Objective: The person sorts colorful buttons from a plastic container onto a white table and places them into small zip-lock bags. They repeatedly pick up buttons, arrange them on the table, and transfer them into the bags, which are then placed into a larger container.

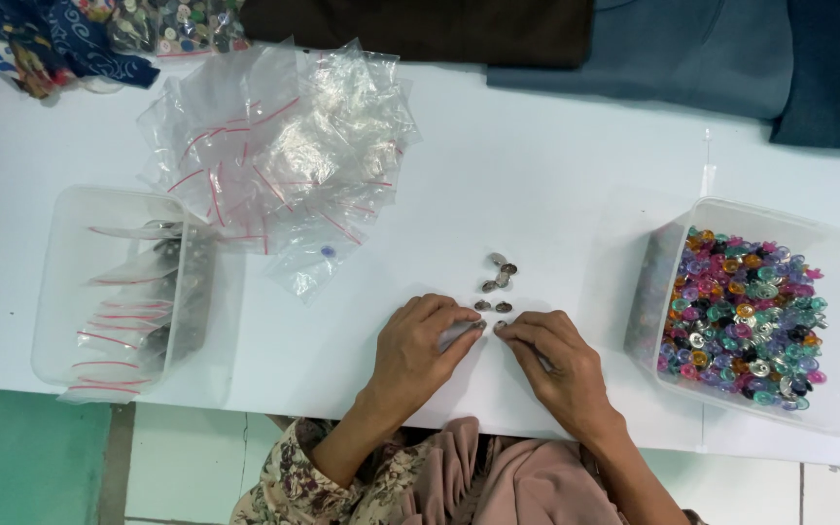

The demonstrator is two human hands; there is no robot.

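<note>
Looking down from your head camera, you see a white table (498, 175) with both of your hands resting on its near edge, close together; your left hand (420, 345) lies palm down with its fingers (459, 321) curled toward the centre, pinching something small and pale at the tips, though you cannot tell exactly what; your right hand (556, 360) mirrors it, its fingers (517, 329) nearly closed on a tiny silver-coloured piece, the two sets of fingertips almost touching.

Just beyond your fingertips, slightly farther away, lies a loose cluster of small metal buttons (498, 277), round and shiny, scattered singly rather than stacked; these would likely feel light, hard and slippery, apt to skid on the smooth table; a pinch at the rim between thumb and forefinger looks the surest hold, since the flat faces give little purchase.

To your right, near the table edge, stands a clear plastic tub (833, 253) filled with colourful gem-topped buttons (741, 316) in purple, green, orange and pink; to your left stands another clear tub (60, 253) holding small filled zip bags (119, 321) with red seal strips; farther away and left of centre, a heap of empty clear zip bags (284, 156) spreads across the table; these look thin, limp and crinkly.

Along the far edge lie folded fabrics: brown cloth (420, 29), blue-grey cloth (673, 44) and patterned blue cloth (60, 39).
</note>
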